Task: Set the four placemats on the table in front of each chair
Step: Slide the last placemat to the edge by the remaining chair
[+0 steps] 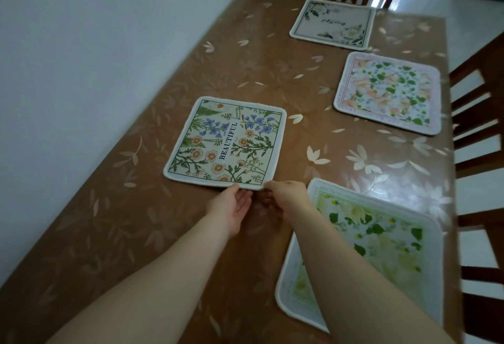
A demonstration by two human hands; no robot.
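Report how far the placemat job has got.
Done: three placemats lie flat by chairs, the white floral one, the pink one and the green one. In hand: left hand and right hand touch the BEAUTIFUL placemat. Left: seating it at a chair, not visible here.

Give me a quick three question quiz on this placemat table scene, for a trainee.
1. True or false: both hands touch the BEAUTIFUL mat.
2. How many mats lie on the table?
3. Which mat lies under the right forearm? A) pink mat B) green mat C) far mat

Key: 1 true, the left hand and right hand meet its near edge; 2 four; 3 B.
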